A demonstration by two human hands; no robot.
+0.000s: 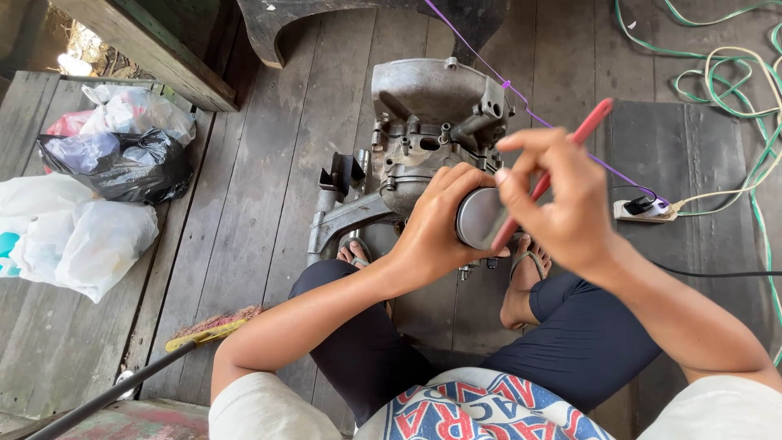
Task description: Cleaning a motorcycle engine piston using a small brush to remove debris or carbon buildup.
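The person sits on a floor of grey wooden planks [269, 163] with a grey, dirty metal engine block [423, 122] standing between the feet. I use this engine block as the landmark for all places.

Just in front of the engine block, on the side of the person, the left hand [436, 228] is closed around a round, grey metal piston [479, 217]. The fingers curl over its top and the thumb goes under it, so the flat round face looks toward the camera. The right hand [562, 204] is beside it, also on the near side of the engine block. It pinches a thin red tool [599, 114] with a long handle between thumb and fingers. The lower end of the tool lies against the face of the piston; the upper end points away, to the right of the engine block.

Left of the engine block, well apart, lie several plastic bags [98, 187], white, black and red. Nearer to the person on the same side lies a broom with a yellow band [204, 330]. Right of the engine block there is a white power strip [643, 210] on a dark mat, and behind it green and white cables [725, 81] lie in loops. A thin purple string [489, 69] passes across the top of the engine block.
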